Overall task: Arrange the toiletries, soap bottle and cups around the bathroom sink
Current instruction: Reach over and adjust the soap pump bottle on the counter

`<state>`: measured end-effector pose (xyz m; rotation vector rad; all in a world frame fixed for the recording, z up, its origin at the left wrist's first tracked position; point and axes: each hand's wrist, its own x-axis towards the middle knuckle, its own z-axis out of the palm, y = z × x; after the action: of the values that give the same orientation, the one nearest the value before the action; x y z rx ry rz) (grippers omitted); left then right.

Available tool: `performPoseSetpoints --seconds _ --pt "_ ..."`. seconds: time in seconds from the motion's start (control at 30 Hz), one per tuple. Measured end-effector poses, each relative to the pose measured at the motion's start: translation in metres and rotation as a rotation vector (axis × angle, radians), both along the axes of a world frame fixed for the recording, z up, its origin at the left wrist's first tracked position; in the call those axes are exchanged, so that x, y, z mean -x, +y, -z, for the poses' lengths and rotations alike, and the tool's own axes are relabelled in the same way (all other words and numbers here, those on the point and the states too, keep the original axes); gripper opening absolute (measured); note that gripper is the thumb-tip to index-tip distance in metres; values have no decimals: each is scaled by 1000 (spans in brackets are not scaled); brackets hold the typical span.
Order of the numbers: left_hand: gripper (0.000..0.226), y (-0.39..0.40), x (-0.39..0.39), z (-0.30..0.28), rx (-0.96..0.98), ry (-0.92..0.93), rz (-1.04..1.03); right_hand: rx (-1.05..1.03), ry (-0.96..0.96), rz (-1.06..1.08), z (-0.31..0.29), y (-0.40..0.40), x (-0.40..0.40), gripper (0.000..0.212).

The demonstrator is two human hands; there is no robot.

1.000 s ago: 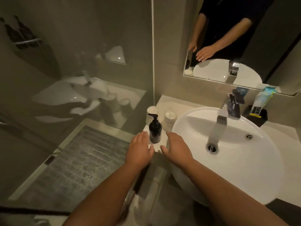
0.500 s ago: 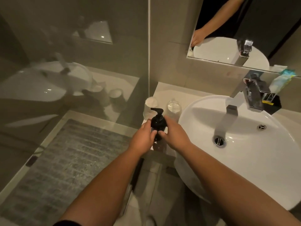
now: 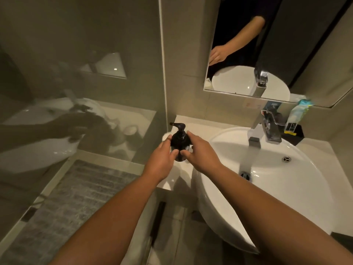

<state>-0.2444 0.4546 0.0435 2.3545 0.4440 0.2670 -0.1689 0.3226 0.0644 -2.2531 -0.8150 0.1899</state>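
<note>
A black pump soap bottle is held just above the white counter left of the round white sink. My left hand wraps its left side and my right hand its right side, fingertips meeting in front. A white cup peeks out behind the bottle on the left; a second cup is hidden by the bottle and hands. A toiletry tube stands in a black holder right of the tap.
A chrome tap rises at the back of the sink. A mirror hangs on the wall above. A glass shower screen borders the counter on the left, with a grey mat on the floor behind it.
Both hands went from hovering beside the bottle to gripping it. The bottle now sits higher and further back, in front of the cups. The view shifted nearer.
</note>
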Motion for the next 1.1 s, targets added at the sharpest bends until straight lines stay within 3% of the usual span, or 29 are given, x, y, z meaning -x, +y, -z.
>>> performPoseSetpoints --seconds 0.2,0.37,0.7,1.1 --pt "54 2 -47 -53 -6 -92 56 -30 -77 67 -58 -5 -32 48" --pt "53 -5 -82 -59 -32 -120 86 -28 -100 98 -63 -13 -64 43" --pt "52 -19 -181 -17 -53 -29 149 -55 8 179 -11 -27 -158 39" --pt "49 -18 -268 56 -33 66 203 -18 84 271 71 -22 -239 54"
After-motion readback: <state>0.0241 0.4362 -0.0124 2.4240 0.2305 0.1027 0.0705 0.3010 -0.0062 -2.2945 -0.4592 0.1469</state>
